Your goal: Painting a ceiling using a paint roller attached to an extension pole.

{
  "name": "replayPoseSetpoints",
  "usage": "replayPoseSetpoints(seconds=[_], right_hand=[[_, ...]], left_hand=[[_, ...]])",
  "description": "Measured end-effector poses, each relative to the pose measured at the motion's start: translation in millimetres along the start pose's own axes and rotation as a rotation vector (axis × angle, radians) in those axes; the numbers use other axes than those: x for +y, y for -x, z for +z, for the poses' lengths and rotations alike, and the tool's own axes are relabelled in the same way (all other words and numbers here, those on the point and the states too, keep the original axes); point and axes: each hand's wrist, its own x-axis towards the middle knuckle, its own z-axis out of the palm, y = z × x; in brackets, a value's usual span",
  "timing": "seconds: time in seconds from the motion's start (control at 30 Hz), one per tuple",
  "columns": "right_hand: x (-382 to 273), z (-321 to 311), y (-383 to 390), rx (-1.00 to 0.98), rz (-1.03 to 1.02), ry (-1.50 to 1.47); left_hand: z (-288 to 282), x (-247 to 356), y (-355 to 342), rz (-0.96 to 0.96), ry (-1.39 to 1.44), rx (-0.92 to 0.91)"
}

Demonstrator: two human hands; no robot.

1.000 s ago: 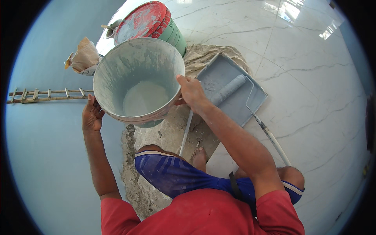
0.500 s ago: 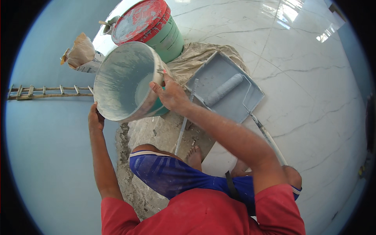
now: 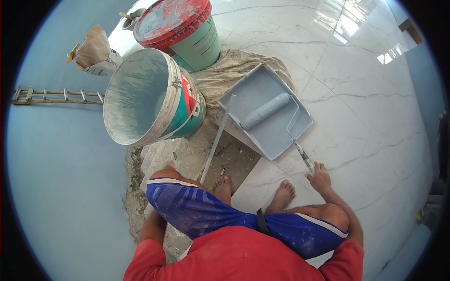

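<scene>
My right hand (image 3: 320, 178) is at the handle of a paint roller (image 3: 268, 111), thumb on one side and fingers on the other; palm and forearm cover the rest of the handle. The grey-coated roller head lies in a grey paint tray (image 3: 303, 122). My left forearm (image 3: 153, 227) passes behind my left thigh, which hides most or all of that hand; a blurred bit of skin shows by the knee. In front of that knee stands a teal and white bucket (image 3: 180, 122), tilted in the view, its inside smeared with paint. Neither hand touches it.
A green bucket with a red lid (image 3: 199, 44) stands behind, beside a torn paper bag (image 3: 93, 51). A long flat stick (image 3: 216, 140) leans between tray and bucket. Crumpled cloth (image 3: 225, 75) lies under the tray's far edge. A ladder (image 3: 56, 96) is at the left.
Both hands have let go of the teal bucket, which now stands more upright. My right hand has moved down and right to the roller handle; my left hand has dropped behind my leg.
</scene>
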Motion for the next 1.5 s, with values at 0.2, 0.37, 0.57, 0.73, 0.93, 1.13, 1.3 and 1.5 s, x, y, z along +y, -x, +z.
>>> replayPoseSetpoints(seconds=[0.2,0.37,0.57,0.73,0.93,1.13,1.3,1.5], right_hand=[[19.6,40.3,12.9,0.098,0.130,-0.075],[-6.0,-5.8,-6.6,0.317,-0.309,0.040],[-130.6,-112.3,-56.4,0.356,-0.875,-0.122],[-267.4,-170.8,-65.6,0.399,-1.291,-0.200],[-363.9,-153.3,-53.1,0.275,-1.284,-0.114],[-360.8,-117.8,-49.8,0.340,-1.232,-0.082],[-323.0,-159.0,-38.6,0.513,-1.150,-0.107],[-244.2,-227.2,-28.7,0.464,-0.756,-0.110]], left_hand=[[-27.8,-0.9,56.3,0.304,-0.042,-0.353],[-38.2,-2.5,80.0,0.563,-0.054,-0.648],[-78.5,-83.6,-21.1,0.836,-0.107,-1.000],[-231.8,17.0,-37.0,0.096,0.786,-1.332],[-247.2,88.7,-63.5,-0.062,0.629,-1.683],[-238.4,108.3,-48.6,-0.034,0.769,-1.831],[-261.6,147.7,-31.4,-0.024,1.158,-2.005],[-231.7,199.7,-3.3,0.745,0.799,-1.588]])
